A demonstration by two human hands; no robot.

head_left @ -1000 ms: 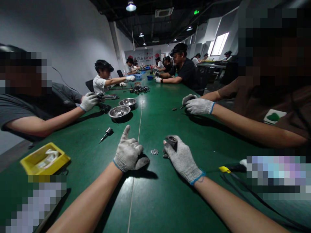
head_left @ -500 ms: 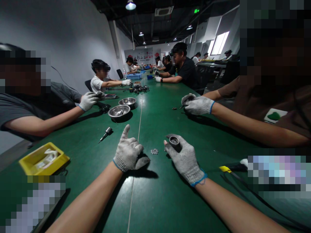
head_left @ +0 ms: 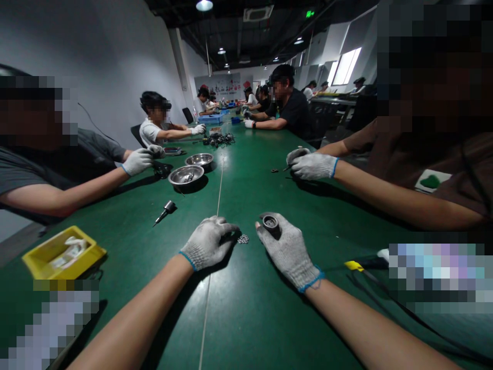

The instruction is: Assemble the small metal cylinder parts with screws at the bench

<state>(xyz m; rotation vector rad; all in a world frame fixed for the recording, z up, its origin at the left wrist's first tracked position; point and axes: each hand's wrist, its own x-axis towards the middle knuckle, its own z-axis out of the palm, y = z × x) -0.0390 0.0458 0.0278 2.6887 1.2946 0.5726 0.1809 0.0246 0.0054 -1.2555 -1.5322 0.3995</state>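
Note:
My right hand (head_left: pixel 287 249), in a grey-white knit glove with a blue cuff, is closed round a short dark metal cylinder (head_left: pixel 270 223). Its round open end faces up and shows small holes inside a recess. A bare fingertip pokes out of this glove. My left hand (head_left: pixel 210 241), gloved too, hovers low over the table with thumb and index finger apart. Their tips come close to a small cluster of metal rings or nuts (head_left: pixel 243 239); whether they touch it is hard to tell. Left of that hand lies a metal tool with a thick head and thin tip (head_left: pixel 165 213).
Two steel bowls (head_left: pixel 186 176) stand ahead on the green table (head_left: pixel 246 318), the nearer holding small parts. A yellow bin (head_left: pixel 63 254) sits at left. A cable with a yellow tag (head_left: pixel 353 265) lies at right. Gloved co-workers' hands (head_left: pixel 314 165) work on both sides.
My left hand has turned over and lowered; its raised finger now points down toward the small metal rings. My right hand still holds the cylinder. The view has shifted slightly.

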